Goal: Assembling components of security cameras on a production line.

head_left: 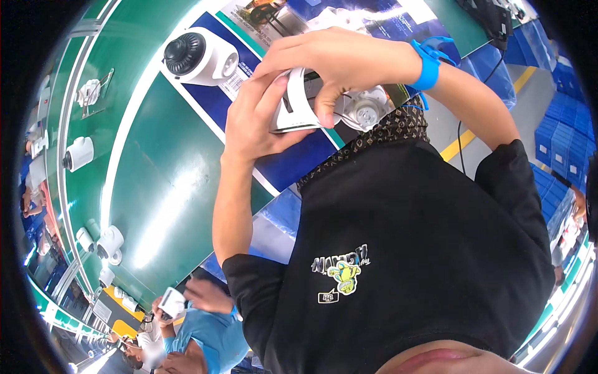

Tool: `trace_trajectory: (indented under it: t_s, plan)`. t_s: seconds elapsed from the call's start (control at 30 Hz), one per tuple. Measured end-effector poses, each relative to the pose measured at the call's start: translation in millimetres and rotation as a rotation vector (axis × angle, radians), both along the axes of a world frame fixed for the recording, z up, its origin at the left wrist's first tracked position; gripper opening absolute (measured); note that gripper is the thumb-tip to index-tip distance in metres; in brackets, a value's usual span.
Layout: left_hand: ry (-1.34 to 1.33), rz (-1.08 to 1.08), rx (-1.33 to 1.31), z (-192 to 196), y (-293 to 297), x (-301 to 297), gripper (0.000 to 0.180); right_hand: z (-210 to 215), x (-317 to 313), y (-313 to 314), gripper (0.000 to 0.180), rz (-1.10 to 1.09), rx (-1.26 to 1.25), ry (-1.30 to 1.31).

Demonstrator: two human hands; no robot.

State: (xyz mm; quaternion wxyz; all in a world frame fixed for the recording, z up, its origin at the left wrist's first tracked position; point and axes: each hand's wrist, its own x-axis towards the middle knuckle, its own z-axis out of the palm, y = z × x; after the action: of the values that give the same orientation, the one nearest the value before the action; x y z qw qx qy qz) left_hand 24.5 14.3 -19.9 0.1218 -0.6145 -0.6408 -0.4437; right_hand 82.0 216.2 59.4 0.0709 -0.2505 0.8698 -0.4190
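The left hand (258, 121) was wrapped around a white plastic housing (293, 103), with its fingers under the part and its thumb against the left edge. The right hand (333, 59) came over the top of the same housing and pinched it, the thumb pressing on the front face. Both hands were therefore closed on this one part, which was held in the air in front of the person's chest, above the near edge of the bench (168, 181).

The housing looked like a curved white shell with a dark slot in the side and a grey inner rim. Just behind it, a round white part (367, 112) with a small hub in the centre was partly hidden by the right hand. The right wrist carried a blue wrist strap (427, 62).

Farther out, a white dome camera (199, 56) with a black lens stood on a blue mat (293, 165) on the green bench. More white cameras lay well apart along the left belt, one of them (78, 153) near the rim. At the lower edge, another person in a blue shirt (215, 333) held a small white part (171, 302). Stacked blue crates (564, 140) stood at the right.
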Motion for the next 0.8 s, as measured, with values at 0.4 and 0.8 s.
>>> trace_trajectory:
  t_s: [0.4,0.8]
  plan:
    - [-0.034,-0.005,-0.046,0,-7,-2,0.090,-21,-3,9,0.082,0.157,-0.227,-0.044]
    - [-0.010,0.083,-0.049,4,0,1,0.085,-25,4,7,0.082,-0.136,-0.233,-0.137]
